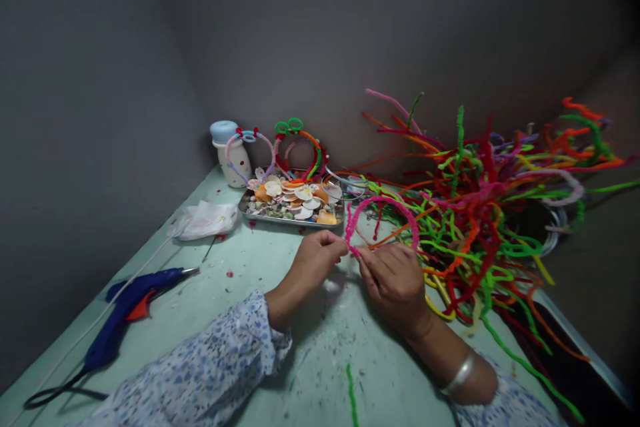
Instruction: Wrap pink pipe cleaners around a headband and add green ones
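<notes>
A bright pink pipe cleaner (387, 199) is bent into a hoop above the table, wrapped along a headband-like curve. My left hand (320, 255) pinches its fuzzy end at the hoop's left foot. With fingers closed, my right hand (395, 280) grips the same hoop at its lower part, just right of the left fingertips. A silver bangle (459, 375) circles my right wrist. Behind the hands, a metal tray (280, 219) holds seashells. Finished-looking fuzzy hoops, one pink and purple hoop (274, 147) among them, stand in the tray.
A large tangle of coloured pipe cleaners (480, 213) covers the right side. At left lie a blue glue gun (117, 320) with its cord and a plastic bag (207, 220). A white jar (233, 163) stands by the wall. One green pipe cleaner (352, 393) lies in front.
</notes>
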Action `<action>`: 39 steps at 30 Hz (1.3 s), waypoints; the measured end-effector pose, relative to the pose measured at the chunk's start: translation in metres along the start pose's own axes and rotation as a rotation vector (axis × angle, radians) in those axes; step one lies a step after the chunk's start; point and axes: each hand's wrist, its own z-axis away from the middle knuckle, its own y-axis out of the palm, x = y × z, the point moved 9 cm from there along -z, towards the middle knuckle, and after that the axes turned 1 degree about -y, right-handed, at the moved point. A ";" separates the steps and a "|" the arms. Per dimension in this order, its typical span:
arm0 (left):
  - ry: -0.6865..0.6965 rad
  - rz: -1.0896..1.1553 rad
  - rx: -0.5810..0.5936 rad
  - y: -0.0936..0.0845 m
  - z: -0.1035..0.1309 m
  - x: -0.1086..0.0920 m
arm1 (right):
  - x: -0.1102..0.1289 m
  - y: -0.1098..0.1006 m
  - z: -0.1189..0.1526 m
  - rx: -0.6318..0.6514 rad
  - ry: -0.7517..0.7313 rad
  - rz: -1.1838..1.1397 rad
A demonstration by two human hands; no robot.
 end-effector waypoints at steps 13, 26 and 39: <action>0.002 0.079 0.022 0.001 0.001 -0.009 | 0.000 0.002 -0.008 0.064 0.093 -0.039; 0.024 0.072 0.072 0.004 0.002 -0.007 | 0.006 0.000 -0.006 0.020 0.025 -0.038; 0.132 -0.184 0.137 0.014 0.002 -0.021 | -0.015 0.015 -0.002 0.064 0.268 -0.397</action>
